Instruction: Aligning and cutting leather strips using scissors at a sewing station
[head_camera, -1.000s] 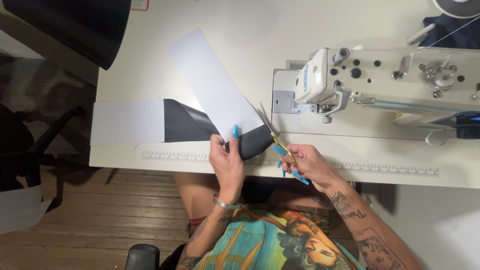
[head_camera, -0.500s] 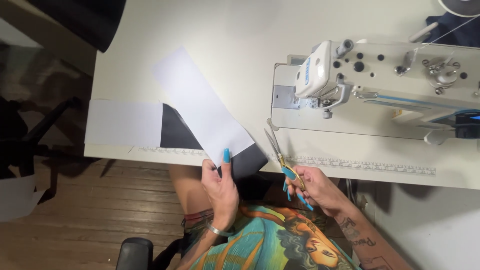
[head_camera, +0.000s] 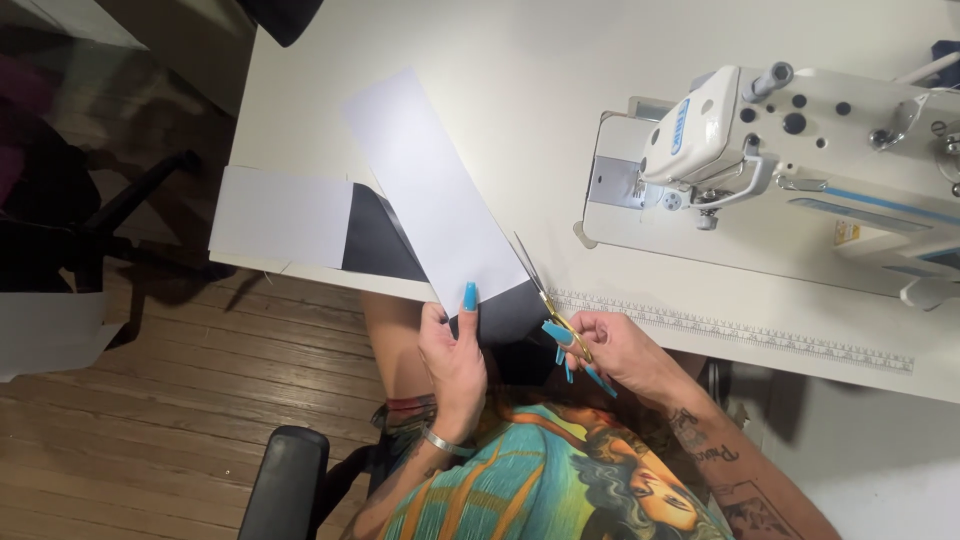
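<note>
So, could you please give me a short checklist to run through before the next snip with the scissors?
1. Left hand grips the white strip at its near end: ok.
2. Right hand holds the scissors: ok.
3. Blades beside the strip's right edge: ok.
4. Left fingers away from the blades: ok.
5. Cut line marked on the strip: cannot tell.
6. Sewing machine apart from the scissors: ok.

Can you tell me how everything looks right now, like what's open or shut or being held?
Left hand: gripping the white strip's near end.
White strip: held, lying slanted over the table edge.
Black piece: flat, partly under the strip.
Right hand: holding the scissors.
Scissors: blades shut or nearly so, beside the strip.
Sewing machine: untouched, nothing under its needle.
</note>
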